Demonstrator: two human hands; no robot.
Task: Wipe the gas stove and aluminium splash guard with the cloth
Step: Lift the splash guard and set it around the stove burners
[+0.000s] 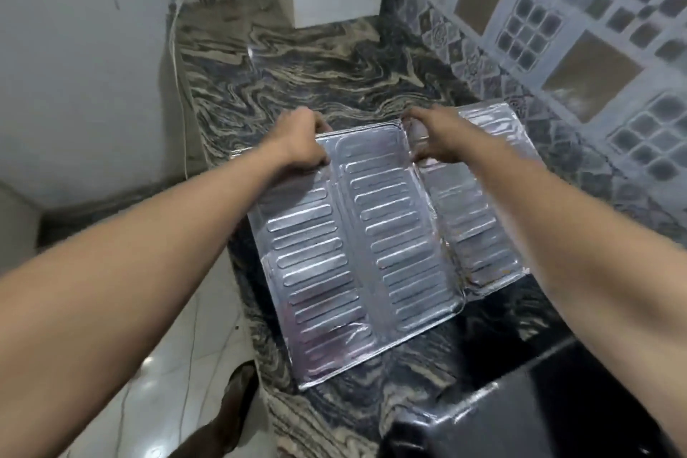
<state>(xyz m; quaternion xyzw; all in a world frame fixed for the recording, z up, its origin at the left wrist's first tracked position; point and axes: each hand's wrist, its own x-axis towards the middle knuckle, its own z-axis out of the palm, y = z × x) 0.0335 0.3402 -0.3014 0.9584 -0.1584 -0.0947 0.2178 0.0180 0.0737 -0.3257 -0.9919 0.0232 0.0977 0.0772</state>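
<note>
Left hand (303, 143) pinches the guard's (357, 253) far edge; right hand (433, 139) is closed on the far end of its fold. Guard lies flat, spread open mid-desk (316, 63), right panel near the tiled wall, near corner close to the stove (539, 413). Best to keep both grips even and move it level, so the thin sheet doesn't crease. Silver ribbed foil, three hinged panels, somewhat crumpled. No cloth in sight.

Both hands (301, 141) (433, 139) outstretched, fingers curled
</note>
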